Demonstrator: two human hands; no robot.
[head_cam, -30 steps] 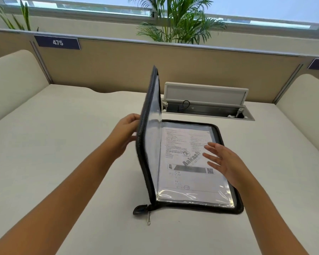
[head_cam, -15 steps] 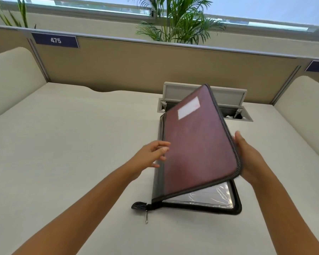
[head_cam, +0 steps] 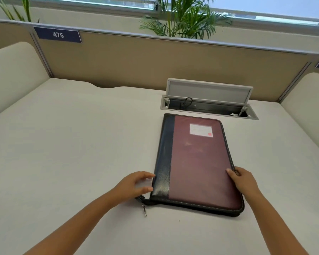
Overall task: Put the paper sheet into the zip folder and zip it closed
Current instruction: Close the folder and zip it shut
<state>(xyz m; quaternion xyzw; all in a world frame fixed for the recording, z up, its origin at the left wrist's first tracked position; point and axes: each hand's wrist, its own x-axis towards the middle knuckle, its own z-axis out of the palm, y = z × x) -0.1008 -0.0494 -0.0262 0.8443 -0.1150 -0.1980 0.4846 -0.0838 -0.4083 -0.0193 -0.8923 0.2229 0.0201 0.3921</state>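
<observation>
Our fingers (head_cam: 145, 175) on the left hand (head_cam: 133, 186) are loosely spread and curled, the tips touching the black spine edge of the zip folder (head_cam: 195, 162) near its lower left corner, with nothing held in them. On the right hand (head_cam: 244, 181) the fingers are bent and drawn fairly close together, the thumb lying on the maroon cover and the others hooked over the folder's right edge along the zipper track, so we grip that edge lightly rather than pinch it. The folder lies flat and folded shut on the pale worktop (head_cam: 72, 153), with its black spine strip on the left and a small white label (head_cam: 201, 130) near the top right of the cover. The paper sheet is not visible, since the cover hides the inside. The zipper pull (head_cam: 144, 210) hangs from the lower left corner and rests on the worktop just below our left hand; whether the track is zipped we cannot tell. Just beyond the folder's far end sits an open cable box (head_cam: 208, 100) set into the worktop, its lid raised. Behind it runs a tan partition (head_cam: 136, 61) bearing a blue plate marked 475 (head_cam: 58, 35), with palm leaves (head_cam: 184, 19) above.
</observation>
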